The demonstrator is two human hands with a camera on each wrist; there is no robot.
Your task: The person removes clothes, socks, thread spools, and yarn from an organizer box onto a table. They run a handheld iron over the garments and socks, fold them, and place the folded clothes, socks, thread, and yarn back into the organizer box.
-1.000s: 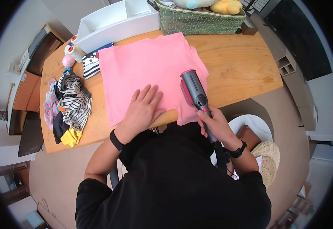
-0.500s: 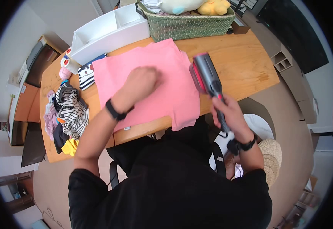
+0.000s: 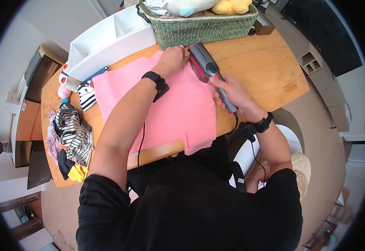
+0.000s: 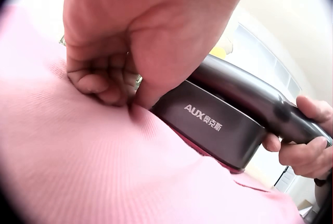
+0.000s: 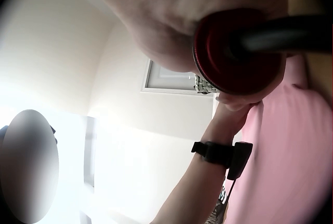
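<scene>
Pink ribbed cloth lies spread on the wooden table, its near edge hanging over the front. At its far edge the left hand pinches the fabric between thumb and curled fingers, plain in the left wrist view, where the hand rises from the pink cloth. The right hand grips the handle of a grey and red handheld steamer, whose head lies right beside the left hand, over the cloth's upper right part. In the right wrist view the steamer's red handle end hides the fingers partly.
Rumpled clothes lie at the table's left, near thread spools and a folded striped garment. Behind stand a white divided tray and a green basket with plush toys. The steamer's cord hangs off the front edge.
The left hand has moved from the middle of the cloth to its far edge and taken hold there. The steamer has moved up and left, close to that hand.
</scene>
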